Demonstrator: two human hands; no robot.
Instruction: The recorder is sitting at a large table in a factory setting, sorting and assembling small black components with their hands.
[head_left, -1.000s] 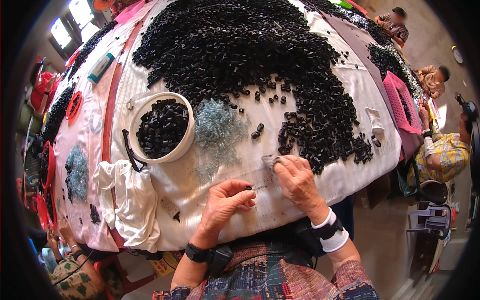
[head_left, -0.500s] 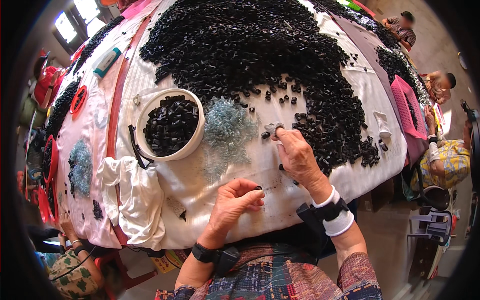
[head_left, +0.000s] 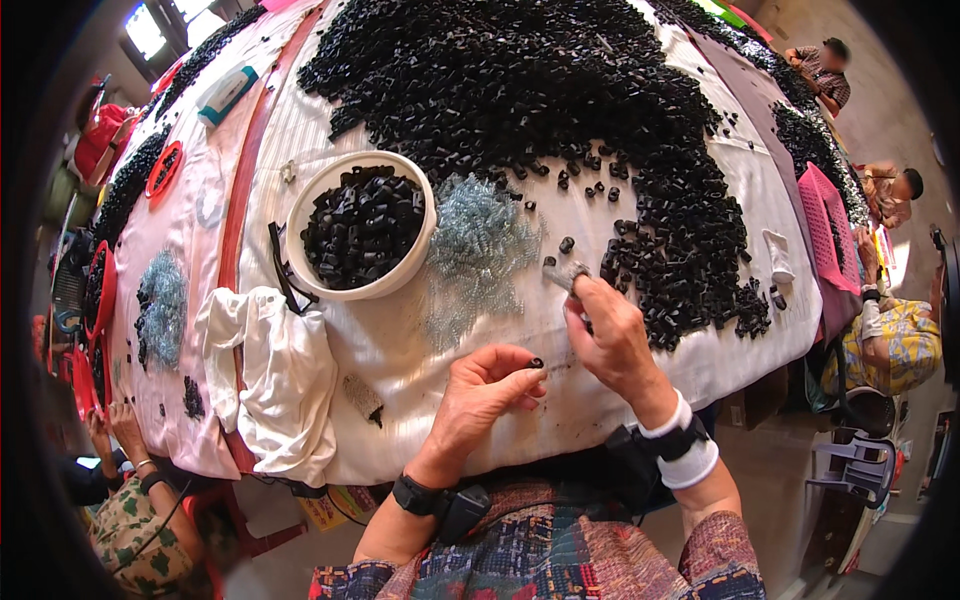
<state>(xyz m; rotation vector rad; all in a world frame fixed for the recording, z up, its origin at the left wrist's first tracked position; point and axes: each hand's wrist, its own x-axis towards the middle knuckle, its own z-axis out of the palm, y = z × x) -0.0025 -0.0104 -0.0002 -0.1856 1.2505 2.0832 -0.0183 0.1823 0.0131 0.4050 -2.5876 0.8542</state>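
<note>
My left hand (head_left: 485, 395) pinches a small black plastic piece (head_left: 537, 363) between thumb and fingertips, low over the white cloth. My right hand (head_left: 610, 335) holds a short grey metal tool (head_left: 566, 275), its tip pointing toward the edge of the big heap of black plastic pieces (head_left: 560, 110). A pile of small silvery springs (head_left: 480, 250) lies just left of the tool. A white bowl (head_left: 300, 215) filled with black pieces stands further left.
The table is covered with white cloth (head_left: 400, 340); a folded white rag (head_left: 270, 370) hangs at its near left edge. Red trays (head_left: 160, 170) and another spring pile (head_left: 160, 305) lie at left. Other people sit at right and lower left. A pink basket (head_left: 825, 215) stands right.
My right hand has moved up and away from my left, from the near cloth toward the heap's edge. My left hand has stayed low with its fingers pinched.
</note>
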